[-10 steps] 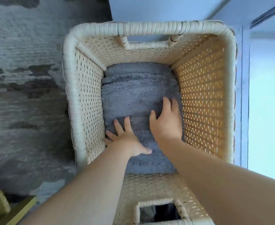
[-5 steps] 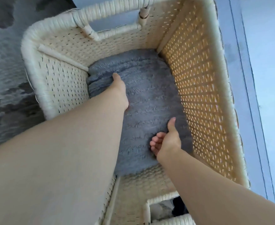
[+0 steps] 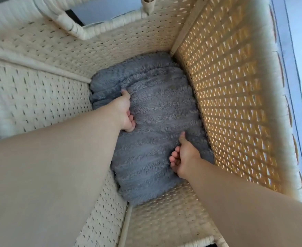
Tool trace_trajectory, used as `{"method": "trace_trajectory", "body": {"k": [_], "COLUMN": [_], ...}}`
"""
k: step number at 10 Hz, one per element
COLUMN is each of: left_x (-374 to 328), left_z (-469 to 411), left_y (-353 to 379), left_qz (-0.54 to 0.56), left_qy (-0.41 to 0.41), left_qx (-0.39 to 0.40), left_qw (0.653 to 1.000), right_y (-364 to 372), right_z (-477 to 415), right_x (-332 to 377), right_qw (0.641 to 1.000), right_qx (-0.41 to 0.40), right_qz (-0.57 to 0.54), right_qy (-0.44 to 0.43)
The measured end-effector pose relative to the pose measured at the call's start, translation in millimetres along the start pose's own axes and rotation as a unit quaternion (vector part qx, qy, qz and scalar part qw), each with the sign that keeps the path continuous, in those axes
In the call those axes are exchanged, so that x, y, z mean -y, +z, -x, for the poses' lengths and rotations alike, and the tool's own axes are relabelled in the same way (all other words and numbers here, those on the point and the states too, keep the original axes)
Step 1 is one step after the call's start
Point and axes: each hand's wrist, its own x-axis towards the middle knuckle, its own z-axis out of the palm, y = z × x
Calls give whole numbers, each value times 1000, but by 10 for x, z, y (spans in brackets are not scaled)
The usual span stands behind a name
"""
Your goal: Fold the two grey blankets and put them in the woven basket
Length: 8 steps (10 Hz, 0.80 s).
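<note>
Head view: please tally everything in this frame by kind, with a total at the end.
Woven basket: 1
Grey blanket pile: 1 (how many blankets it holds cannot be told)
Hands: 2, left hand and right hand, both on the pile
Total: 4

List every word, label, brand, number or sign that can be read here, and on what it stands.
None: no text can be read. The cream woven basket, the folded grey fluffy blanket in it, the left hand and the right hand show no label, tag or print.
</note>
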Motion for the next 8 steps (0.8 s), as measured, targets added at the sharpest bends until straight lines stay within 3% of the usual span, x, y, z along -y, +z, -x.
{"method": "trace_trajectory", "body": {"k": [4,5,6,7,8], "left_x": [-40,99,383,659,771], "left_z": [-157,185,765,1604,2696], "left_y": [-25,-233,-514,-670,-881], "left_qz": [14,72,173,210,199], "left_qy": [8,34,59,75,123], "left_qx": [4,41,80,93,122], "left_qw": [1000,996,980,971,965], "right_y": [33,-62,-333,-731,-1073], "right_z": [-155,249,820,1593,2618], "right_x": [-56,-211,-368,-446,-362], "right_qw": [999,998,998,993,980], "right_qx": [-5,9,41,63,84], "right_qz": [-14,-32,24,96,142], "right_qy": [-40,-52,-45,-42,-111]}}
